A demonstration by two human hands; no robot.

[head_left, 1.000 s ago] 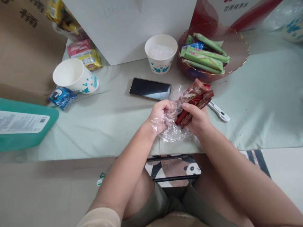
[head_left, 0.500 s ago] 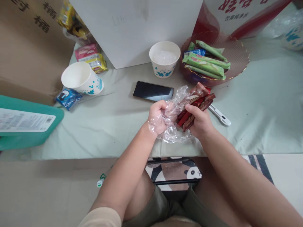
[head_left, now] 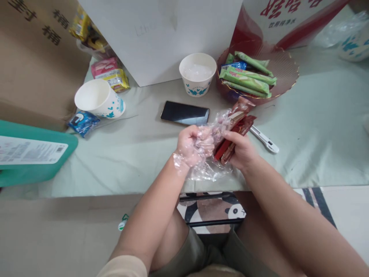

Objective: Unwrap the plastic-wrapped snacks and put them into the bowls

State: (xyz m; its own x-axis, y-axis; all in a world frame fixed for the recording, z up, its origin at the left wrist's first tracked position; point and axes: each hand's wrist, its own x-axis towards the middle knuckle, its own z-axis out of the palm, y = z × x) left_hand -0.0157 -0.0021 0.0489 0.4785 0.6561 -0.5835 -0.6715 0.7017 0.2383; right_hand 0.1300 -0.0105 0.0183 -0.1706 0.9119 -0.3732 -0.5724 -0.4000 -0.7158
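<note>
My left hand (head_left: 192, 146) is closed around crumpled clear plastic wrap (head_left: 209, 169), which drapes over its wrist and hangs down towards the table edge. In my right hand (head_left: 242, 149) is a bunch of red-brown wrapped snack bars (head_left: 235, 132), with the thumb pressed on top. The plastic touches the left side of the bars. Just beyond my hands lies a black phone (head_left: 185, 112). A white utility knife (head_left: 264, 139) rests to the right of the bars, its far end hidden behind them.
A pink-tinted bowl (head_left: 288, 82) holds green snack packets. One paper cup (head_left: 198, 74) with clear plastic inside stands beside it; another paper cup (head_left: 99, 99) leans at left near a blue packet (head_left: 83, 123). A green jug (head_left: 34, 152) is at far left. Boxes, including a white one (head_left: 161, 38), line the back.
My left hand has drawn slightly left and down, gripping more of the plastic wrap. My right hand and the bars have shifted a little, and the whole view has moved slightly.
</note>
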